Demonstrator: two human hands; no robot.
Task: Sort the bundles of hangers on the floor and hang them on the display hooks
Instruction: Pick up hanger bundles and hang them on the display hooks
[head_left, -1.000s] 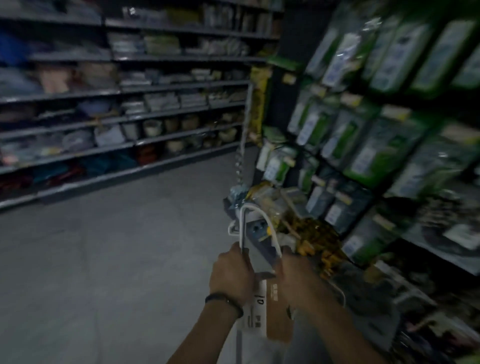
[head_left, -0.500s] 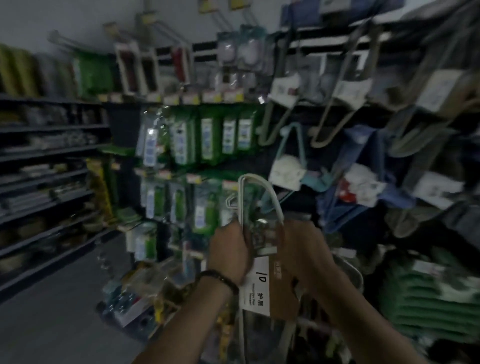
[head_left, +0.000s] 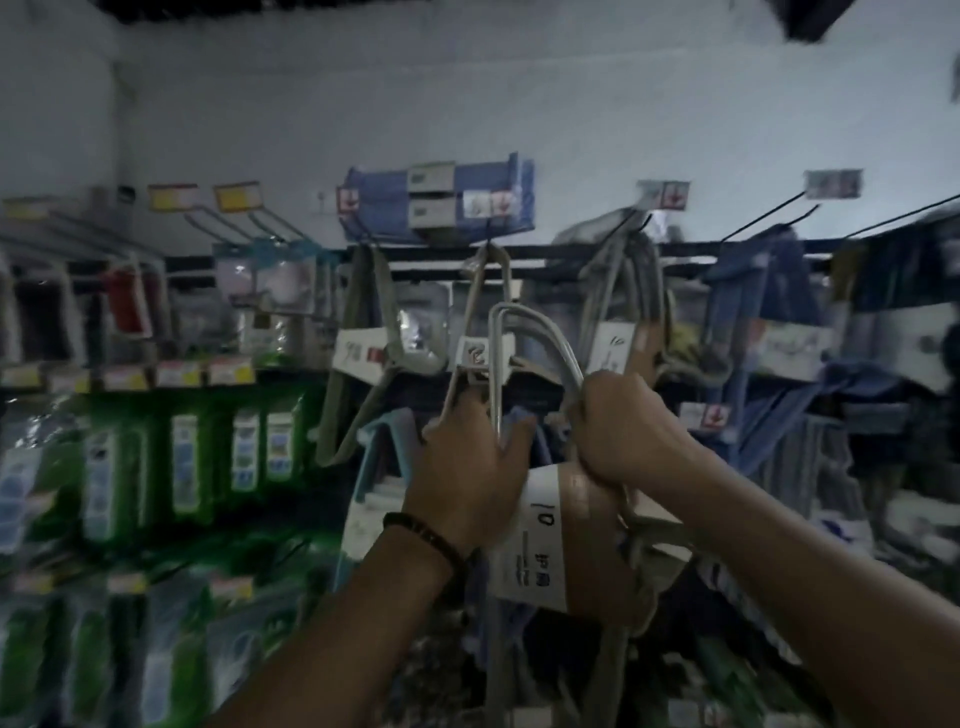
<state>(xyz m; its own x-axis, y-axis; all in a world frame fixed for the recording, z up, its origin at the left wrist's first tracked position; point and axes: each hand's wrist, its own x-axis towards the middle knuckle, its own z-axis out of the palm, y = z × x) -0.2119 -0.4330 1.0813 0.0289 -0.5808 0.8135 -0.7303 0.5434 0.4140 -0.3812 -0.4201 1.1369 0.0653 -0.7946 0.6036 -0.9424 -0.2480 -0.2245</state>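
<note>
Left hand: the left hand (head_left: 470, 467) is wrapping its fingers round the near edge of the bundle (head_left: 545, 467), knuckles toward the camera, and a dark wristband (head_left: 428, 535) is sitting on the wrist.
Right hand: the right hand (head_left: 623, 426) is clenching tight round the bundle's far-right side, just above the label (head_left: 540, 551).
Bundle: pale hangers banded together, both hands raising them at centre frame, their curved tops (head_left: 524, 332) looping up above the knuckles.
Label: a white and brown paper band is wrapping the bundle below the hands, printed with small dark marks that are blurring out.
Where it is: the bundle is sitting in the air in front of the rack, its tops just below the hook (head_left: 488, 244) at centre; whether it is touching anything on the rack I cannot tell.
Rack: grey hangers (head_left: 363, 353) and (head_left: 623, 291) are already dangling from hooks left and right of the bundle, with blue hangers (head_left: 753, 312) further right.
Up top: a blue pack (head_left: 441, 195) is hanging above the centre hook.
Left side: green packets (head_left: 182, 467) are filling the lower rows, yellow tags (head_left: 171, 196) sticking out above them.
Picture: dim and smeared, fine detail is going missing.
</note>
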